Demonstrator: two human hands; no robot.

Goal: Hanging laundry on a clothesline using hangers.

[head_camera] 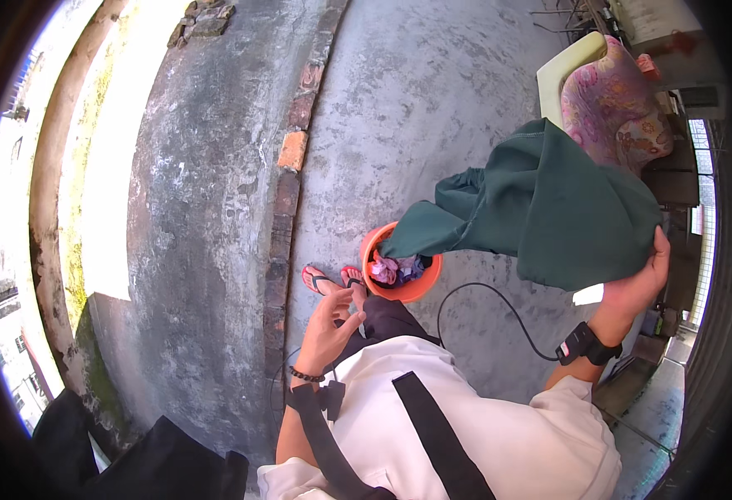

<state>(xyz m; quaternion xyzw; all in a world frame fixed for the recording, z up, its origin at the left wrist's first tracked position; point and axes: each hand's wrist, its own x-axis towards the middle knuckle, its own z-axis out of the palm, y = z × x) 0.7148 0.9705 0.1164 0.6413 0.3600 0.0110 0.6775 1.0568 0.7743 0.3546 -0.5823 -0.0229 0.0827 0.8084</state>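
My right hand (638, 278) holds a dark green cloth garment (560, 206) up on the right; part of the hand lies behind the cloth. The garment stretches leftward, and its lower end reaches an orange plastic bucket (431, 284) on the floor. Bunched clothes (391, 269), pink and purple among them, lie inside the bucket. My left hand (328, 328) hangs in front of my body with nothing in it, fingers loosely bent and thumb apart.
A low row of bricks (286, 194) runs along the concrete floor (403, 112) to my left. Flower-patterned cloth (603, 100) covers something at the upper right. Broken masonry (206, 24) lies at the far left. A black cable (497, 287) loops from my right wrist. Dark cloth (159, 462) is at the lower left.
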